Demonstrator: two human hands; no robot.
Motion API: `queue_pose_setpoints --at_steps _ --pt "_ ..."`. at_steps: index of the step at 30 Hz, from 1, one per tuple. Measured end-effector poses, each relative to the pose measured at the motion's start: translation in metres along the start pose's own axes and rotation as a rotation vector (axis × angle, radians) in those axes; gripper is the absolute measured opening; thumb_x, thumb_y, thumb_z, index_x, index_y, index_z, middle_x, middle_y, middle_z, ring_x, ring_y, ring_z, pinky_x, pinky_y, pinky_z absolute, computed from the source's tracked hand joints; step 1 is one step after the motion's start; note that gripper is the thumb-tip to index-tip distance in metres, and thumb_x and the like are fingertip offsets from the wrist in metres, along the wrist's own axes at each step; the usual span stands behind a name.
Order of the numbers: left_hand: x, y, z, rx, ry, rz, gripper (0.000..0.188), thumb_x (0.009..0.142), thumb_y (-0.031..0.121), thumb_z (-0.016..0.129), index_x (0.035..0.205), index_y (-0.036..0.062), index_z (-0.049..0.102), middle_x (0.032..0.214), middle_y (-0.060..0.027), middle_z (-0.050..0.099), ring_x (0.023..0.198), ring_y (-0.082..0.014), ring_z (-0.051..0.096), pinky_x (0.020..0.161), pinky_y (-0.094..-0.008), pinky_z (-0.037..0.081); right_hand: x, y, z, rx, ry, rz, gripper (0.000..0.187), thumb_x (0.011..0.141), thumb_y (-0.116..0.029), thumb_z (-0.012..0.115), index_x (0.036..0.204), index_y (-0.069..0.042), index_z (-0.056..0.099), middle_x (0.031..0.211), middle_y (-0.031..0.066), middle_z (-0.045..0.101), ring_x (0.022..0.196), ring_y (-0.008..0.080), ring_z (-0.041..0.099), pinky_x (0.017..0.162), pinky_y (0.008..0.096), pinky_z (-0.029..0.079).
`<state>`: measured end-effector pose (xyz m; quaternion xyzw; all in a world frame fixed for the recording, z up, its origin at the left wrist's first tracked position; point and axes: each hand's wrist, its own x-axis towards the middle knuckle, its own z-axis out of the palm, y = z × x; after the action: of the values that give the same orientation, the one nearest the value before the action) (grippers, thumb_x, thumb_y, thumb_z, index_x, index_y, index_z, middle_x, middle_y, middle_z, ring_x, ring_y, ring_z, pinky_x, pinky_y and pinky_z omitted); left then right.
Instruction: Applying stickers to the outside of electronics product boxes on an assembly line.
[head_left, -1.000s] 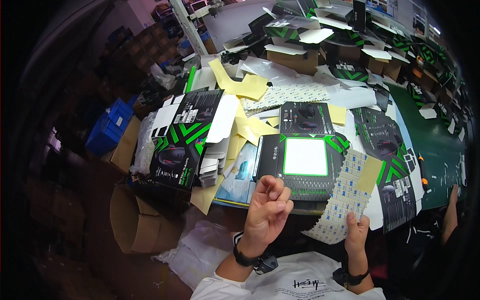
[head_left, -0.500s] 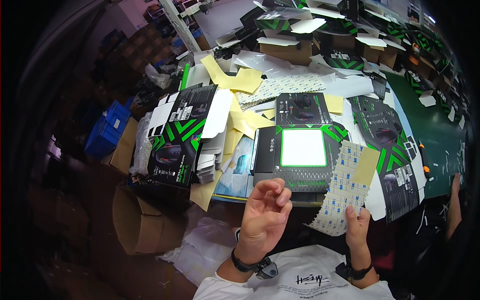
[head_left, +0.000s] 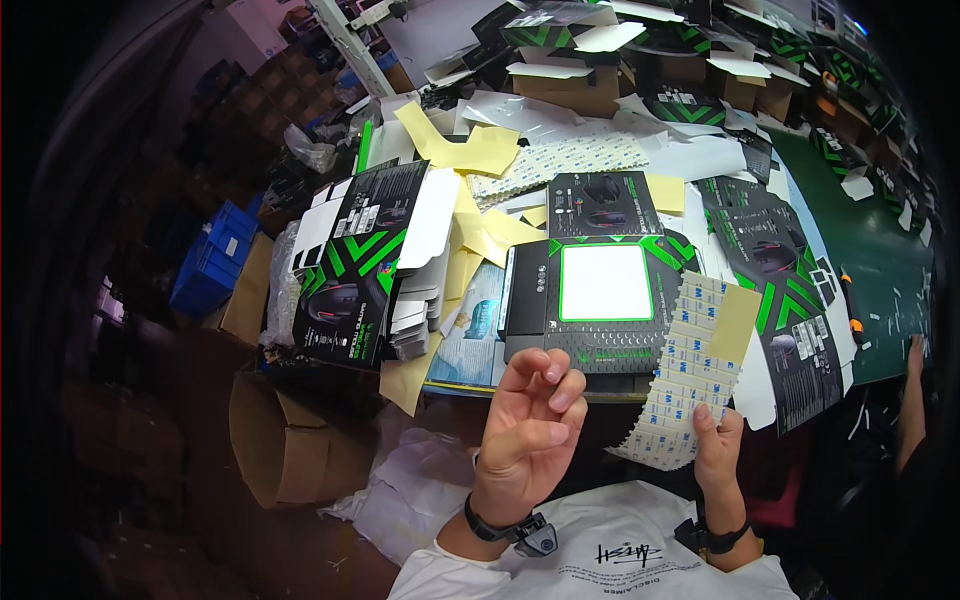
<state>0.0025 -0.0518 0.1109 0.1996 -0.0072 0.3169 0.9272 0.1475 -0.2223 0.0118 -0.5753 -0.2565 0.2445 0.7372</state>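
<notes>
"What takes up the most room?"

"The green work surface (head_left: 880, 290) on the right, then a stack of flattened black-and-green cartons (head_left: 352, 250) at the left."

"And between them?"

"An opened-out carton (head_left: 528, 322), lying flat ahead of the hands."

"Where's the blue-printed sheet (head_left: 685, 355)?"

"Raised before that carton's right edge; whether they touch, I can't tell."

"The hands?"

"Left hand (head_left: 525, 435): half curled, palm showing, thumb apart from the fingertips. Anything tiny there I can't make out. Right hand (head_left: 717, 448): closed, thumb on the sheet's face, pinching its lower right edge."

"Smallest?"

"A plain yellow patch (head_left: 735, 322), at the sheet's upper right."
</notes>
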Motion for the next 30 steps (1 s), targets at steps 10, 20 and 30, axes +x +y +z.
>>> queue_pose_setpoints --at_steps 10,20,30 --pt "-0.001 -0.001 0.0 -0.035 -0.006 0.016 0.053 0.063 -0.017 0.051 0.11 0.007 0.05 0.101 -0.0049 0.04 0.084 -0.0144 0.04 0.067 -0.0227 0.037 -0.001 0.003 0.002 0.012 0.032 0.013 0.031 0.094 -0.024 0.056 0.1 0.005 0.065 0.092 0.0094 0.068 0.08 0.0112 0.061 0.072 0.0254 0.047" --pt "-0.008 -0.006 0.018 -0.22 -0.06 -0.038 0.057 0.058 -0.014 0.045 0.11 0.0096 0.054 0.097 -0.0042 0.04 0.082 -0.016 0.04 0.065 -0.0238 0.041 -0.001 0.006 0.002 -0.001 0.017 0.034 0.033 0.094 -0.026 0.056 0.101 0.005 0.065 0.094 0.0091 0.068 0.082 0.0108 0.06 0.072 0.0255 0.047" --pt "-0.008 -0.005 0.021 -0.276 -0.068 -0.064 0.057 0.059 -0.015 0.045 0.109 0.0106 0.054 0.096 -0.0037 0.04 0.082 -0.0158 0.041 0.064 -0.0243 0.041 -0.003 0.012 -0.001 -0.034 0.005 0.051 0.036 0.094 -0.028 0.055 0.103 0.005 0.064 0.095 0.0101 0.068 0.081 0.0128 0.063 0.073 0.0264 0.048"
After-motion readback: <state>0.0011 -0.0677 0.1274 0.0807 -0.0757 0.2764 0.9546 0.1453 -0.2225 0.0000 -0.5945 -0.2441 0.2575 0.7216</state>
